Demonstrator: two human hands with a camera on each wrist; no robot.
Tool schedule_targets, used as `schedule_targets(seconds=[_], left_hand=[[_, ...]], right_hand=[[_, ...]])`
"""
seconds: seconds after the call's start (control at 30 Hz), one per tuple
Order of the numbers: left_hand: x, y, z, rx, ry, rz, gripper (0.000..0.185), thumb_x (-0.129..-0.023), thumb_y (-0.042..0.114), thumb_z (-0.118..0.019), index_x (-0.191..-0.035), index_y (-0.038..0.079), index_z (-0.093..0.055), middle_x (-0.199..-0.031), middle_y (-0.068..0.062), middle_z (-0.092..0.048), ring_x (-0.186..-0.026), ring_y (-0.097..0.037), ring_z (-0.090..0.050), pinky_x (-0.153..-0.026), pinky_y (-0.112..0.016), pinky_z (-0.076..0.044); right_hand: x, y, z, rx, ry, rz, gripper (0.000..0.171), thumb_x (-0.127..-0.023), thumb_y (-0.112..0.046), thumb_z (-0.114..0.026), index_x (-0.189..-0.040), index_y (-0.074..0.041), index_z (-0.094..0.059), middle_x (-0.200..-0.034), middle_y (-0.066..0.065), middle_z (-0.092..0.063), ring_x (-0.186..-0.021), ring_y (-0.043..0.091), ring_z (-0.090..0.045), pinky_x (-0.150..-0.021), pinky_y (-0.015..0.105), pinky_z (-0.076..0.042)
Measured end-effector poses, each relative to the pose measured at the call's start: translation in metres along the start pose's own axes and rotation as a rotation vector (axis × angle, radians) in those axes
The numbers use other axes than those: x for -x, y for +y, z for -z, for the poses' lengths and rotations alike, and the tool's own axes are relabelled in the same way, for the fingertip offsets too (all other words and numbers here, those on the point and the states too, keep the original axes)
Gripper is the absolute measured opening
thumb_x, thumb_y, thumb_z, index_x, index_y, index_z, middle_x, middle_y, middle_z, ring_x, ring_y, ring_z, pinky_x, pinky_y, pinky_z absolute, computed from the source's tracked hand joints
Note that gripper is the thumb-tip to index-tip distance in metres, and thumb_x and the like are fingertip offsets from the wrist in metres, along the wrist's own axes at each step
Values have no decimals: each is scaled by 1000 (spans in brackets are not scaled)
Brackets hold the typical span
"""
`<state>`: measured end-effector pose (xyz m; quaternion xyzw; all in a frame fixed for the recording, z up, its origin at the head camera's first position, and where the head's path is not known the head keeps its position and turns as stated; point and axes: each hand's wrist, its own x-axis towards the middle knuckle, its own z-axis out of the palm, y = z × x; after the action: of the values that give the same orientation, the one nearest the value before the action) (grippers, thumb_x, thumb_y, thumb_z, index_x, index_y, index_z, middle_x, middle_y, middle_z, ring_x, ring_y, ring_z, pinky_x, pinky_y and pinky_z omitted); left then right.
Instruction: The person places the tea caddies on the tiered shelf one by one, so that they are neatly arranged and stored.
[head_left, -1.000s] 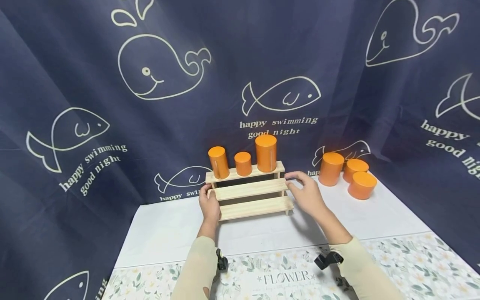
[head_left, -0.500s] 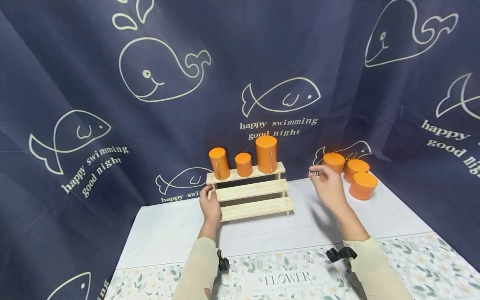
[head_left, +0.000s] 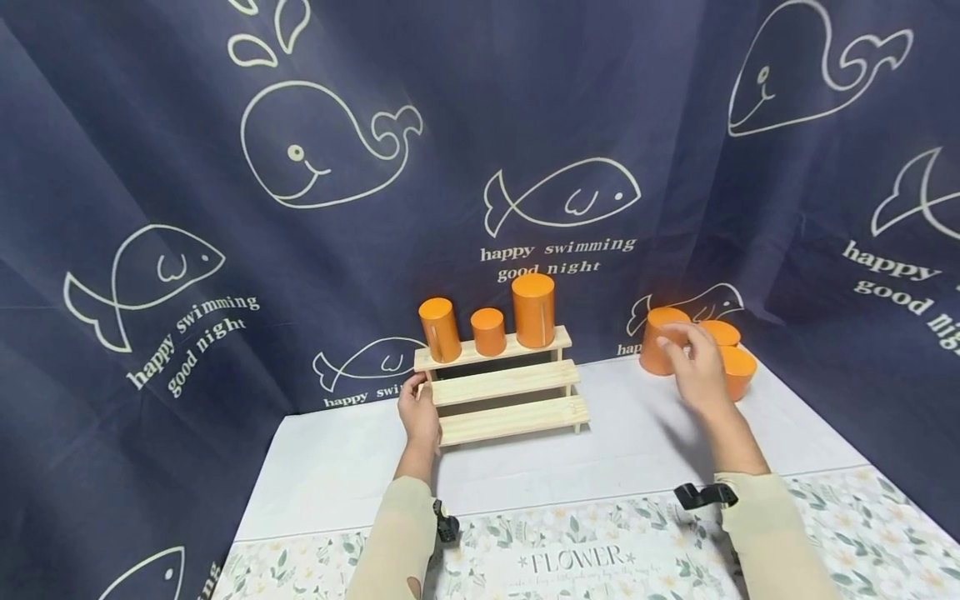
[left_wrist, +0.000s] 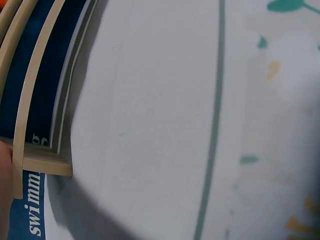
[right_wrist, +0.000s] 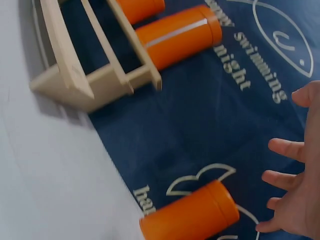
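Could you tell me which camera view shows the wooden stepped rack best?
The head view: the whole wooden stepped rack shows, all three tiers, the left hand on its end. The left wrist view catches only edge slats and a foot; the right wrist view shows one end, tilted.

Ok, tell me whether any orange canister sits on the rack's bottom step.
No: in the head view the three orange canisters all stand on the top step of the wooden rack, and its bottom step is bare.
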<state>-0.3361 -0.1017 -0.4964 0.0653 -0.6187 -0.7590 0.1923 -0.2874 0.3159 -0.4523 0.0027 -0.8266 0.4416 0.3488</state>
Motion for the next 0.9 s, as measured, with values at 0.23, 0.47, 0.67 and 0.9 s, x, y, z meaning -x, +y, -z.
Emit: schedule_targets(seconds=[0.23, 0.47, 0.67, 0.9], left_hand=[[-16, -24, 3, 59, -6, 22, 31, -95, -7, -48, -125, -15, -52, -134, -31, -51, -130, -37, -49, -109, -34, -42], [-21, -37, 2, 31, 36, 19, 28, -97, -1, -49, -124, -7, -57, -132, -23, -55, -125, -28, -52, -105, -28, -46], [-19, -34, 1, 22, 40, 20, 28, -96, -2, -49, -123, -8, -56, -131, -23, -56, -123, -29, -52, -107, -32, -46], [-18, -34, 0, -30, 44, -38, 26, -97, -3, -47, -122, -9, -55, -129, -26, -55, -123, -33, -52, -103, -32, -45]], right_hand=[[-2, 28, 6, 64, 20, -18, 41, -91, -23, -65, -122, 3, -61, -143, 31, -44, -141, 49, -27, -120, 61, -12], [1, 46, 10, 183, 20, -134, 56, -92, -34, -59, -136, 0, -52, -150, 31, -36, -151, 49, -4, -120, 67, 1], [2, 62, 15, 282, -49, -356, 76, -97, -51, -46, -156, -10, -24, -166, 24, -3, -151, 47, 16, -113, 77, 3], [6, 75, 15, 315, -144, -510, 91, -95, -57, -46, -160, -13, 0, -160, 25, 28, -146, 54, 24, -112, 80, 1]])
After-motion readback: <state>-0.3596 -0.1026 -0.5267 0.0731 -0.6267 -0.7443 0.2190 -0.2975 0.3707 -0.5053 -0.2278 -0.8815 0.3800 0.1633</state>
